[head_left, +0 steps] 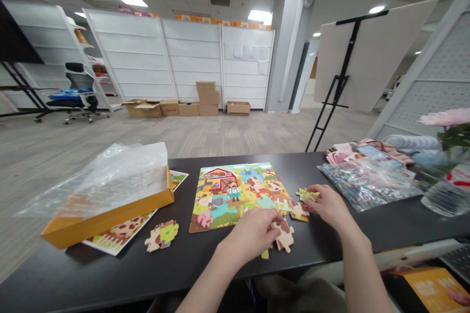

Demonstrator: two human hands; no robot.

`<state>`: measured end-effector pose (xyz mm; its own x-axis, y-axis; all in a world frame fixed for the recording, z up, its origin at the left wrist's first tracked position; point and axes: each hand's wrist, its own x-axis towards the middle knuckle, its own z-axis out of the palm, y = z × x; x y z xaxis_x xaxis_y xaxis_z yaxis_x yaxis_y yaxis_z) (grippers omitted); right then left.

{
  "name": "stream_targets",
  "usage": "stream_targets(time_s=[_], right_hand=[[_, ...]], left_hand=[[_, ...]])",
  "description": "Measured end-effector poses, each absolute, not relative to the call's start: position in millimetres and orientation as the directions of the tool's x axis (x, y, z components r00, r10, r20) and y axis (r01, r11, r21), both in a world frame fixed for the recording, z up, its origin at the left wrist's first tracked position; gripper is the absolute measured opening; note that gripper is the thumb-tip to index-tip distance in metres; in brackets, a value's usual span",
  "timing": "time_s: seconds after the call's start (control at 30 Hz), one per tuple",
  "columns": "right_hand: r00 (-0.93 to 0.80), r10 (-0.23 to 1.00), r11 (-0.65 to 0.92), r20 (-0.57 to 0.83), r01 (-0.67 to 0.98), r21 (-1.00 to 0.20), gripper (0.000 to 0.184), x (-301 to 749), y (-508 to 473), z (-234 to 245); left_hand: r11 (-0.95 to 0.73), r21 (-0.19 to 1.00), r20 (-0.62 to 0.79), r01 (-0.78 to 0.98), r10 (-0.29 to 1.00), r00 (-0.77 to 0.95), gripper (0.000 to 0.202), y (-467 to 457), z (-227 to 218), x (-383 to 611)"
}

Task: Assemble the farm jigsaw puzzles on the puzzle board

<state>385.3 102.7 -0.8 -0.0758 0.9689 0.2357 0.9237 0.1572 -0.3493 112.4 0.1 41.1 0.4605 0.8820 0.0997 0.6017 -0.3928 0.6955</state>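
A farm-scene jigsaw puzzle (223,205), with a red barn and animals, lies partly assembled on the black table. My left hand (255,230) is curled at its lower right edge, fingertips closed on a cream-and-brown puzzle piece (284,235). Part of a green piece (265,254) peeks out below those fingers. To the right, my right hand (326,203) has its fingers closed on a yellow-green puzzle piece (307,195). Between the hands, a cream-and-brown piece (300,212) sits against the puzzle's corner. A small pile of loose pieces (161,235) rests left of the puzzle.
On the left, an orange-sided box (110,215) holds clear plastic wrap, over a printed picture sheet (121,234). At right lie a plastic bag of small pieces (367,183), folded cloths (411,144) and a clear vase (448,193) with pink flowers. An easel (340,78) stands behind the table.
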Motion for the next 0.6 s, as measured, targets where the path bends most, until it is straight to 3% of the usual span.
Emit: stream_targets(time_s=[0.13, 0.27, 0.47, 0.6], right_hand=[[-0.057, 0.96, 0.146, 0.274, 0.937, -0.318, 0.028, 380.3, 110.2, -5.6], [-0.021, 0.954, 0.139, 0.3, 0.915, -0.378, 0.026, 386.9, 108.7, -4.3], [-0.183, 0.965, 0.244, 0.186, 0.888, -0.39, 0.022, 399.5, 91.0, 9.4], [-0.19, 0.973, 0.227, 0.132, 0.894, -0.386, 0.021, 393.3, 87.4, 7.4]], left_hand=[[-0.414, 0.648, 0.1, 0.64, 0.878, 0.467, 0.027, -1.2, 39.9, 114.7], [-0.432, 0.58, 0.106, 0.691, 0.881, 0.461, 0.024, -1.7, 34.5, 114.7], [-0.44, 0.544, 0.11, 0.715, 0.882, 0.459, 0.025, -3.0, 34.5, 113.2], [-0.443, 0.54, 0.102, 0.716, 0.879, 0.466, 0.024, -5.3, 40.0, 113.4]])
